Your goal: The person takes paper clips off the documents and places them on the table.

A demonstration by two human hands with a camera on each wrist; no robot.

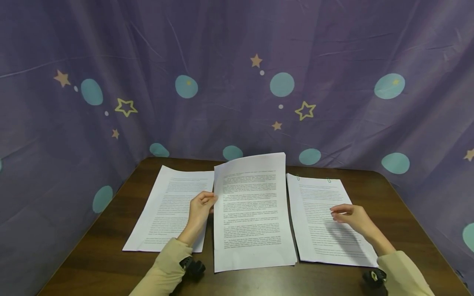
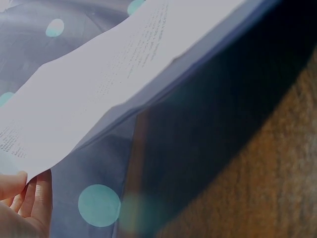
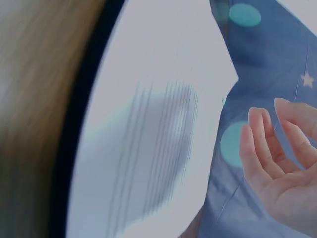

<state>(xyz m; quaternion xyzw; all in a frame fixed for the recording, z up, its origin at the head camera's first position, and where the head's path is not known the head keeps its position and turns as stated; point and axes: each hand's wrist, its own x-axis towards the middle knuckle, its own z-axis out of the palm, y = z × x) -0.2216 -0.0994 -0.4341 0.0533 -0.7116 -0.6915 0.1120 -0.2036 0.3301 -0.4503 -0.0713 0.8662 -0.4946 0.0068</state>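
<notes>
Three stacks of printed paper lie side by side on a dark wooden table (image 1: 111, 255). My left hand (image 1: 201, 207) pinches the left edge of the top sheet (image 1: 252, 193) of the middle stack, and that sheet's far end curls up off the pile. In the left wrist view the lifted sheet (image 2: 99, 84) rises above my fingers (image 2: 29, 198). My right hand (image 1: 352, 218) hovers just above the right stack (image 1: 318, 218) with relaxed fingers and holds nothing. The right wrist view shows my open palm (image 3: 282, 158) beside the blurred right stack (image 3: 153, 148). The left stack (image 1: 166, 209) lies flat.
A purple cloth (image 1: 237, 82) with teal dots and stars hangs behind and beside the table. Green paper clips (image 1: 328, 179) sit on the top edge of the right stack. Bare table shows along the front edge and the right side (image 1: 407, 213).
</notes>
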